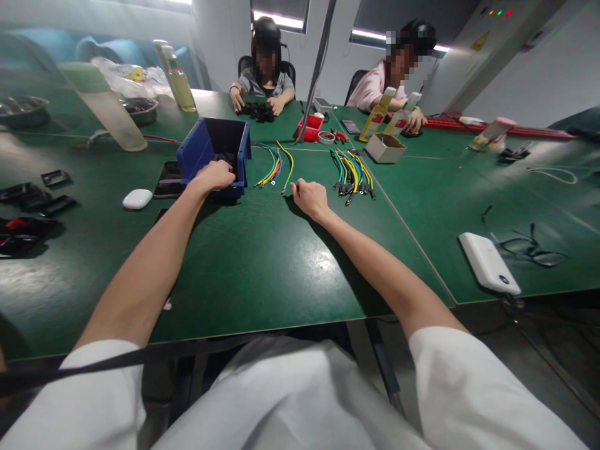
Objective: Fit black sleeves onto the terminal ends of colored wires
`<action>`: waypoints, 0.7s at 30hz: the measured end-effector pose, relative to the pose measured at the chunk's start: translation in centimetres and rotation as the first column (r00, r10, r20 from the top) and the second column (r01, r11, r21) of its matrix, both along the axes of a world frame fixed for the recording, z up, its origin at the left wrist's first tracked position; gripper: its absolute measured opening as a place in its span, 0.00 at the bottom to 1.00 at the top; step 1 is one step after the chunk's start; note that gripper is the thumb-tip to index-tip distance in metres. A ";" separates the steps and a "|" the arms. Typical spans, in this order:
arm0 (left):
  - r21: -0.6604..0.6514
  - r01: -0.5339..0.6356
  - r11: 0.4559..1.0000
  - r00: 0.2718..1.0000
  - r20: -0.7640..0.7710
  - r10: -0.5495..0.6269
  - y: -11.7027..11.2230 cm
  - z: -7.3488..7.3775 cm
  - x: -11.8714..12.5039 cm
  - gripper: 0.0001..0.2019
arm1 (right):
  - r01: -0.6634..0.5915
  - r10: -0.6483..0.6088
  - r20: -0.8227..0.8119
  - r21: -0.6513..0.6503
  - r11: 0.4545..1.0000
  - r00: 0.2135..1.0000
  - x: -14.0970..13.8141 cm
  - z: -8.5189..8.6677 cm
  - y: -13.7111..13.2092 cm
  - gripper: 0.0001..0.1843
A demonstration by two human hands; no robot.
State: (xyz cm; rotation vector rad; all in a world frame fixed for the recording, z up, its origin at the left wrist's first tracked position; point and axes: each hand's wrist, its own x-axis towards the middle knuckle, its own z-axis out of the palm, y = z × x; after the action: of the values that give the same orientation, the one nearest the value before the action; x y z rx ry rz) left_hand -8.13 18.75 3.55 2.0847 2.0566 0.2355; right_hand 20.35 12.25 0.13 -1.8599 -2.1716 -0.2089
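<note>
left hand [214,175] curled on blue bin [197,150] of dark parts, right hand [308,197] loosely closed, empty

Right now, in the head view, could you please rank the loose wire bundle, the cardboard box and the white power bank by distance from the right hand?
From the right hand:
1. Loose wire bundle, just beyond the knuckles.
2. Cardboard box, farther back on the right.
3. White power bank, far right, near the table edge.

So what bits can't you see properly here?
Head view:
- Inside of the blue plastic bin: dark, and the left hand covers its front rim.
- Left hand's grip: fingers curl out of sight.
- Black flat parts at the left edge: blurred, partly cut off.
- Right hand: fingertips hidden.
</note>
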 end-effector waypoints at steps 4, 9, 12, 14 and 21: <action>-0.020 0.007 1.000 0.999 -0.042 -0.008 0.1 -0.1 -0.1 0.19 | 0.046 -0.045 -0.037 0.029 0.999 0.998 -0.7 0.0 1.6 0.30; 0.047 -0.015 0.999 1.000 0.026 0.013 0.0 0.0 0.0 0.17 | 0.112 -0.111 -0.085 0.002 0.994 0.990 -0.9 -0.1 2.8 0.33; 0.108 -0.075 0.991 0.995 0.077 0.066 0.0 0.1 0.1 0.17 | 0.102 -0.106 -0.101 -0.045 0.994 0.989 -0.8 -0.2 3.2 0.35; 0.128 -0.120 0.984 0.990 0.090 0.109 0.0 0.3 0.2 0.18 | 0.094 -0.103 -0.109 -0.079 0.992 0.989 -0.6 -0.3 3.5 0.37; 0.198 -0.178 0.964 0.981 0.110 0.158 -0.6 0.9 0.7 0.20 | 0.086 -0.099 -0.127 -0.106 0.991 0.987 -0.4 -0.6 4.4 0.39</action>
State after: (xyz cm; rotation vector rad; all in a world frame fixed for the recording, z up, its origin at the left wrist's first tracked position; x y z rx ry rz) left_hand -7.45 18.10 4.44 1.9656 2.2383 0.5862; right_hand 19.93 16.61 -0.50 -1.9713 -2.0438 0.0054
